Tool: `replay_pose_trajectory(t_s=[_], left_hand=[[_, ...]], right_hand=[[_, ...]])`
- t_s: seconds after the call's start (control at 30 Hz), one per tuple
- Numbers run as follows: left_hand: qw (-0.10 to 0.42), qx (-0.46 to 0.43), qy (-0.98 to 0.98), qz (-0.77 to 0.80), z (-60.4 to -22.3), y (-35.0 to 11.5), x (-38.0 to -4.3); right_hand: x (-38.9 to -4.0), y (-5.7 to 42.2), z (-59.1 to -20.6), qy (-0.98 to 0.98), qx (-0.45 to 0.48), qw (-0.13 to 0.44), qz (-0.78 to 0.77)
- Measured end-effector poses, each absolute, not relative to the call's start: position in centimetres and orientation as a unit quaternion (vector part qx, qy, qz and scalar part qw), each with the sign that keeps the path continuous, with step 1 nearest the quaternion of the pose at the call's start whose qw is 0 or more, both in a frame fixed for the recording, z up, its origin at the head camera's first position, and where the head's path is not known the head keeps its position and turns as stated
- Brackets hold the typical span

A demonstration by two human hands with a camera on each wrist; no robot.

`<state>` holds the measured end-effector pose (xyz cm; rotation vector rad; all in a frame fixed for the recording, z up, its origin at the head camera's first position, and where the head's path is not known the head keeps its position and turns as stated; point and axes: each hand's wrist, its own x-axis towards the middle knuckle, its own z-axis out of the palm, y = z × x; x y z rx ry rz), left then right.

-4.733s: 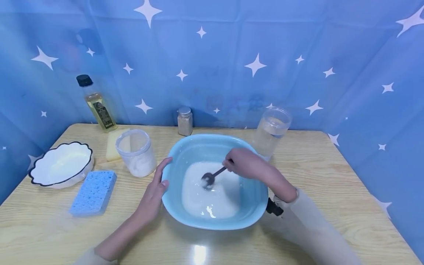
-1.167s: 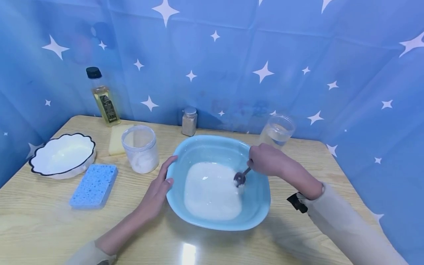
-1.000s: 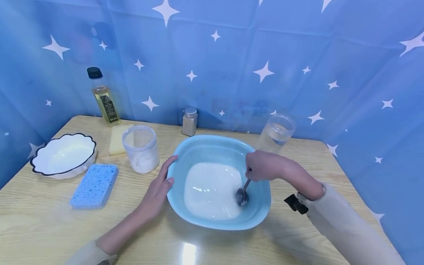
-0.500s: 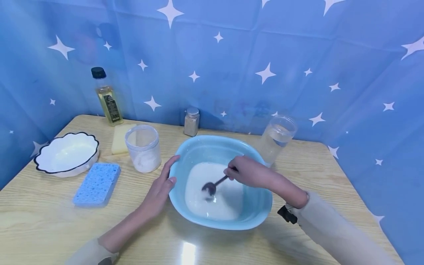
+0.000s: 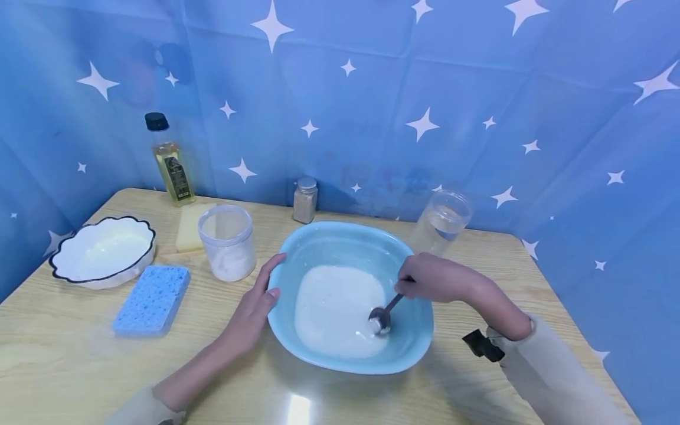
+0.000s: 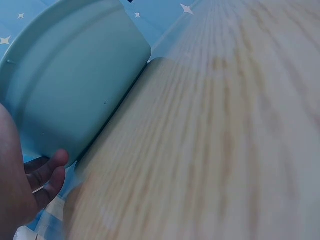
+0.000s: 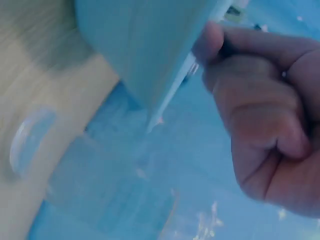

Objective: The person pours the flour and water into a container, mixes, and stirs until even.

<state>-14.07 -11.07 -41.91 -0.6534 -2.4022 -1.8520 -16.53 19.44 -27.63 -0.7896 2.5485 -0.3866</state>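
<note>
A light-blue plastic basin [image 5: 350, 236] holds a milky white liquid [image 5: 334, 307]. My left hand [image 5: 252, 316] holds the basin's left side, its thumb and index finger at the rim. In the left wrist view, other fingers [image 6: 50, 175] of that hand bend against the basin's outer wall [image 6: 75, 90]. My right hand [image 5: 438, 280] grips a dark spoon [image 5: 380, 320] by the handle over the right side of the basin. The spoon's bowl dips at the right edge of the liquid. In the right wrist view, the fingers [image 7: 260, 115] are curled, and the spoon is mostly hidden.
A glass of water [image 5: 441, 221] stands behind the basin on the right; a small shaker jar [image 5: 305, 200] is at the back. Leftward are a tub of white powder [image 5: 228, 254], a yellow sponge [image 5: 192, 230], an oil bottle [image 5: 174, 171], a scalloped white dish [image 5: 103, 251] and a blue sponge [image 5: 152, 300].
The right hand swings the spoon back and forth through the liquid, left half a second ago, right now. The left hand stays at the basin's rim.
</note>
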Motion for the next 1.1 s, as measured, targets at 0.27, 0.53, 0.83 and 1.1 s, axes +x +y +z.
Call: replay_pose_trajectory(t_s=[0.27, 0.53, 0.83, 1.1], left_hand=[[0.022, -0.217, -0.772, -0.597, -42.0, -10.9, -14.3], [0.018, -0.200, -0.777, -0.596, -42.1, -11.2, -14.0], [0.008, -0.208, -0.773, -0.599, -42.0, -10.9, -14.1], [0.003, -0.197, -0.774, -0.602, -42.1, -11.1, -14.0]], right_hand=[[-16.5, 16.2, -31.0, 0.890, -0.357, 0.200, -0.201], [-18.0, 14.3, -32.4, 0.938, -0.240, 0.123, -0.219], [-18.5, 18.9, -29.5, 0.959, -0.215, 0.119, -0.141], [-17.5, 19.7, -27.9, 0.904, -0.309, 0.249, -0.160]])
